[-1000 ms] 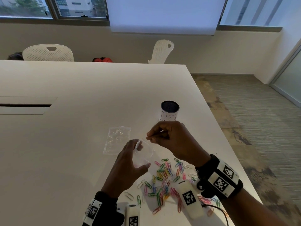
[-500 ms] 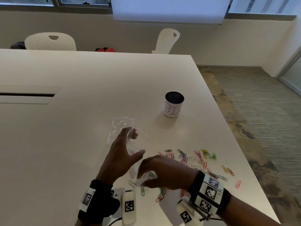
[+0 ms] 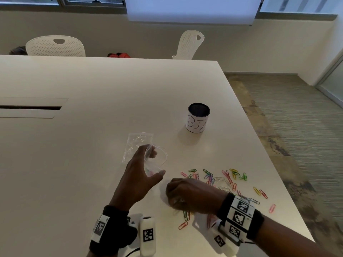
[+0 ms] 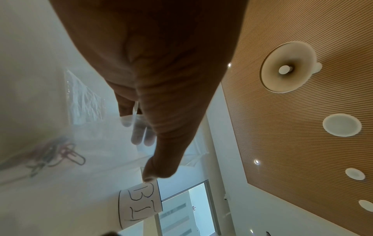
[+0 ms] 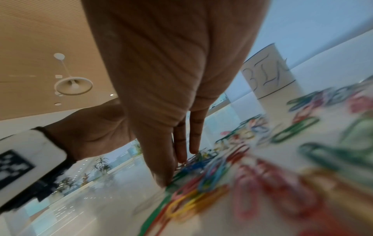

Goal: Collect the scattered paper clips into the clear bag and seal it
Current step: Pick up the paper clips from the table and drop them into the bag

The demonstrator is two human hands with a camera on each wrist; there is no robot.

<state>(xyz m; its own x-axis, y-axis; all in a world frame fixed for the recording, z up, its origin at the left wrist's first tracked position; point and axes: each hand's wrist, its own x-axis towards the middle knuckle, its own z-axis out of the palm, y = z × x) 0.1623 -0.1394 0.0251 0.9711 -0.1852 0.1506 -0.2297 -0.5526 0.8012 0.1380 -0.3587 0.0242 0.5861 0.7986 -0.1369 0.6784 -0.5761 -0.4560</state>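
My left hand (image 3: 156, 163) holds a small clear bag (image 3: 161, 154) upright above the white table, thumb and fingers spreading its mouth. A few coloured clips (image 4: 60, 153) lie inside it. Through the plastic, the left wrist view shows my left hand (image 4: 145, 156) gripping the bag. Many coloured paper clips (image 3: 228, 179) lie scattered to the right of the bag. My right hand (image 3: 176, 201) is down on the table at the near edge of that scatter. Its thumb and fingertips (image 5: 181, 158) close on the paper clips (image 5: 201, 169) there.
A second clear bag (image 3: 137, 143) lies flat just beyond my left hand. A white cup marked BIN (image 3: 198, 118) stands farther back right. The table edge (image 3: 259, 145) runs along the right, close to the clips. Two white chairs (image 3: 55, 46) stand at the far side.
My right hand dropped from the bag's mouth down to the clips on the table and curled onto them. The left hand keeps holding the bag open.
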